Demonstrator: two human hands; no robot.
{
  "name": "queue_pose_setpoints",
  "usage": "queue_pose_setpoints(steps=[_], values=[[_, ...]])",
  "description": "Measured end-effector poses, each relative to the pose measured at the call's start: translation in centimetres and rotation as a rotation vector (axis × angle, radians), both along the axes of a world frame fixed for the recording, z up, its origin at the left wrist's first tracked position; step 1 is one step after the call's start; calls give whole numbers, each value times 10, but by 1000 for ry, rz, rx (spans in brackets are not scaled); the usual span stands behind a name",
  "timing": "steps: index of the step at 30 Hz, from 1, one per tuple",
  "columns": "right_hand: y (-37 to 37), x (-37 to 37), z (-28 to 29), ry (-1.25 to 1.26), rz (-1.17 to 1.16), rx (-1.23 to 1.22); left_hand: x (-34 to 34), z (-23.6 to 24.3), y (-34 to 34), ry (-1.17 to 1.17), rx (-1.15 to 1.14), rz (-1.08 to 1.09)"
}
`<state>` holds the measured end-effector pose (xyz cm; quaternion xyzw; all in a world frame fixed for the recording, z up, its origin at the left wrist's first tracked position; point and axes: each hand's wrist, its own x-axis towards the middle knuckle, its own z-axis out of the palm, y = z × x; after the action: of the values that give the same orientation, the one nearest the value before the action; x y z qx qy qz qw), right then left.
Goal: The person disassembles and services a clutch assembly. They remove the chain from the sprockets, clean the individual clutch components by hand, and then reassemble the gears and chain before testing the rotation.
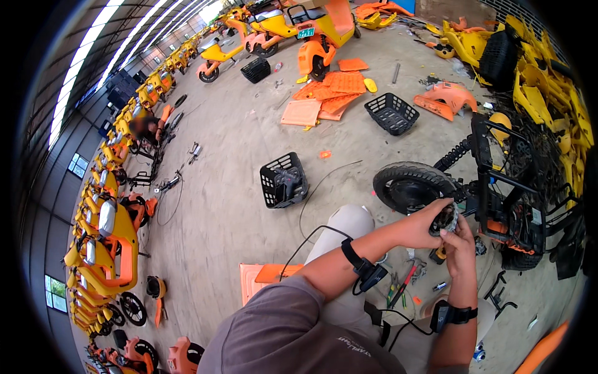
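Just in front of the rear wheel (408,185) of a stripped black scooter frame (507,187), your two hands meet around a small dark round part (445,219). Your left hand (418,227) wraps it from the left, grip closed on the part, thumb and fingers curled over its rim. Your right hand (460,246) comes up from below, its fingers pinching the same part on the lower right side, so both grips are shut on it and touch each other. Each wrist carries a black strap with a cable running from it. Directly below the grip, on the concrete floor (230,206), lie a few hand tools (405,280), among them one with a red handle. Well to the left of the grip stands a black plastic basket (283,181), and another basket (391,113) sits farther off above the grip, near orange body panels (327,93).
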<state>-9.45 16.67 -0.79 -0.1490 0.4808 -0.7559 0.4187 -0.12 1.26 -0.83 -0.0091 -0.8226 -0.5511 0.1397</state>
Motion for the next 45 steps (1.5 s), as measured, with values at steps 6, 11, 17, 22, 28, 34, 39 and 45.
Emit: queue_pose_setpoints(steps=[6, 11, 17, 22, 28, 34, 39, 45], values=[[1, 2, -3, 5, 1, 7, 5, 0, 1, -4, -35, 7], [3, 1, -5, 13, 8, 16, 4, -4, 2, 16, -26, -1], [2, 8, -2, -20, -13, 22, 5, -9, 6, 3, -4, 31], [4, 7, -7, -47, -10, 34, 6, -15, 8, 5, -27, 61], [5, 8, -6, 24, 15, 43, 10, -16, 6, 32, -19, 118], [1, 10, -1, 50, -9, 45, 12, 0, 0, -38, 92, 85], [-1, -1, -2, 100, -22, 80, 3, -6, -5, -45, 180, 92], [-10, -16, -2, 85, -79, 72, -12, -7, -12, -48, 260, 116]])
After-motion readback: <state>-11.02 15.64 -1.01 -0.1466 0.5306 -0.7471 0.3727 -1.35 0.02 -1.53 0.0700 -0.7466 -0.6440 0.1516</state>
